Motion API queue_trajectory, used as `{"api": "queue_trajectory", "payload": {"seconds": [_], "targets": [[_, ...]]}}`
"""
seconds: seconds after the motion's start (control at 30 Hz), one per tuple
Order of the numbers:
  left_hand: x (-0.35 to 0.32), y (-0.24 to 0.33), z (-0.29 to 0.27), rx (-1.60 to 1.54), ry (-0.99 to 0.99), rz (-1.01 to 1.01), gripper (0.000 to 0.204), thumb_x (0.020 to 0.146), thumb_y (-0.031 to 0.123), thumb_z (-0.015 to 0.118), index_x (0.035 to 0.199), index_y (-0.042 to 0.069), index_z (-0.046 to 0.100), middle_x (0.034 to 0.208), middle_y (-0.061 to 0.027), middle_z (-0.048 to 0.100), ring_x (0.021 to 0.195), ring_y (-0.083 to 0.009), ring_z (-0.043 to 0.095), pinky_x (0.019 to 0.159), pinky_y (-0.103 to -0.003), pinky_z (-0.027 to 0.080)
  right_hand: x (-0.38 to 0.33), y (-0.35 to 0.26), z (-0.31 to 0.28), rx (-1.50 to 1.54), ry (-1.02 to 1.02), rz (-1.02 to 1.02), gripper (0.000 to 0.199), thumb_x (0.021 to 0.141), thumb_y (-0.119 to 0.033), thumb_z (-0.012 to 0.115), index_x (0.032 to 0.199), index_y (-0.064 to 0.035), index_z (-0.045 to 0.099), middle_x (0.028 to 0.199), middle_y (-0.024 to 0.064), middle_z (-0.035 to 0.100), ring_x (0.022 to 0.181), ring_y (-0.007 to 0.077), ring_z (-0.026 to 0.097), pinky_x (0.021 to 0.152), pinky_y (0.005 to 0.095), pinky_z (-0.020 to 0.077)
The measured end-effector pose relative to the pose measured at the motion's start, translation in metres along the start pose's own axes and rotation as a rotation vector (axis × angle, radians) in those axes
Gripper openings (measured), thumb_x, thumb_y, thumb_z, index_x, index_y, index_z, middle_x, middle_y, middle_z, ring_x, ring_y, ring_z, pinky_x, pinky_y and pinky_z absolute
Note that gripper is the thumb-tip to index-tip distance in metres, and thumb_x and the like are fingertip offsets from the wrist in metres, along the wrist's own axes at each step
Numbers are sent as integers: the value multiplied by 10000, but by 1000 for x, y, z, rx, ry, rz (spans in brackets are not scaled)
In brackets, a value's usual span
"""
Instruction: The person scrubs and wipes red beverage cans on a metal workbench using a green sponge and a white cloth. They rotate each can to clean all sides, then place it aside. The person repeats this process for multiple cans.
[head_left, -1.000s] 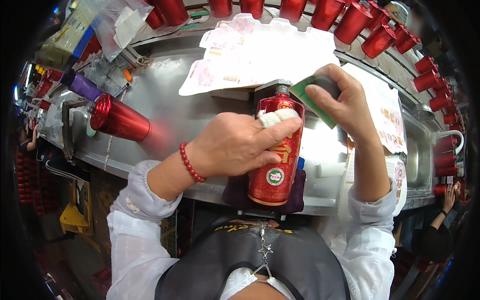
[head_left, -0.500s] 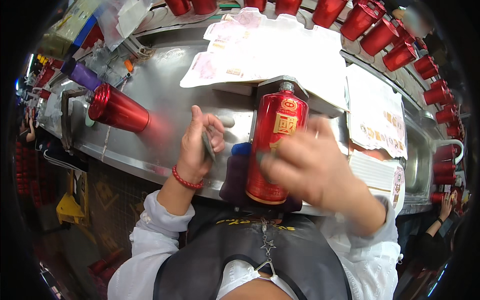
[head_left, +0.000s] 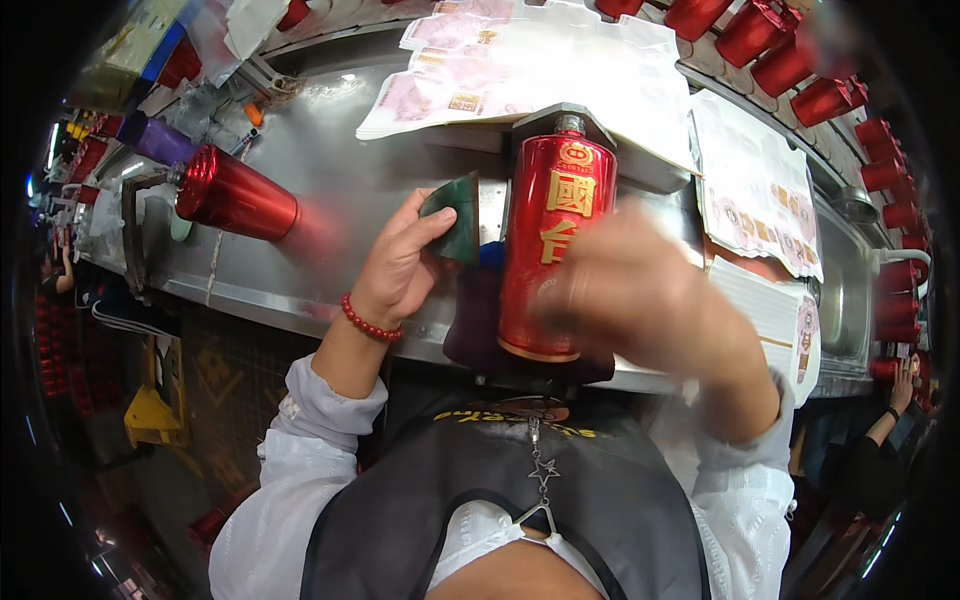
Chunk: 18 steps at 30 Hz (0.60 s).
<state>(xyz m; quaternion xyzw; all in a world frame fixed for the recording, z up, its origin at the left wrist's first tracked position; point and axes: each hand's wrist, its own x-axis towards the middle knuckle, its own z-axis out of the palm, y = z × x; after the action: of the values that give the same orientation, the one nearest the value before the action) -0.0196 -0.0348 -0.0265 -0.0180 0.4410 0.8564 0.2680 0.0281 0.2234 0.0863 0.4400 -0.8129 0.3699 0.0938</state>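
Left hand: was raised to the left of the bottle, thumb and fingers pinching a flat dark green piece, one edge of which stood up toward the bottle.
Right hand: was over the lower right part of the bottle, fingers bent; it was too blurred to tell whether it pinched anything or touched the surface.
Red bottle: lay between the two hands, partly under the right one, its gold-marked front face turned up.
Long axis: ran away from the person, nearly straight, leaning slightly rightward at the far end.
Neck: pointed away from the person, beyond both hands, at a dark bracket.
Base: faced the person, on the near side of the hands.
Purple cloth: showed beneath the bottle, just right of the left wrist.
Blue thing: was between the left hand and the bottle, mostly hidden.
Second red bottle: was on the steel bench, well left of the left hand, its top toward the far left.
Printed sheets: were stacked beyond both hands.
Second stack: was beyond the right hand, to its right.
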Motion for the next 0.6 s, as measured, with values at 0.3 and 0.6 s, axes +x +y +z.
{"api": "queue_trajectory", "payload": {"seconds": [0.3, 0.6], "targets": [[-17, -1, 22, 50, 5, 121, 319, 1015, 90, 571, 1315, 34, 479, 1171, -81, 661, 1039, -162, 689, 903, -339, 589, -10, 41, -12, 344, 140, 424, 138, 884, -80, 743, 1020, -74, 721, 764, 41, 574, 701, 201, 599, 681, 365, 477], [-19, -4, 23, 43, 26, 129, 289, 1013, 83, 571, 1293, 53, 507, 1130, -54, 677, 981, -134, 701, 839, -293, 598, 13, 46, -9, 42, 110, 370, 134, 834, -117, 758, 951, -94, 696, 759, 64, 652, 674, 240, 620, 725, 359, 464]]}}
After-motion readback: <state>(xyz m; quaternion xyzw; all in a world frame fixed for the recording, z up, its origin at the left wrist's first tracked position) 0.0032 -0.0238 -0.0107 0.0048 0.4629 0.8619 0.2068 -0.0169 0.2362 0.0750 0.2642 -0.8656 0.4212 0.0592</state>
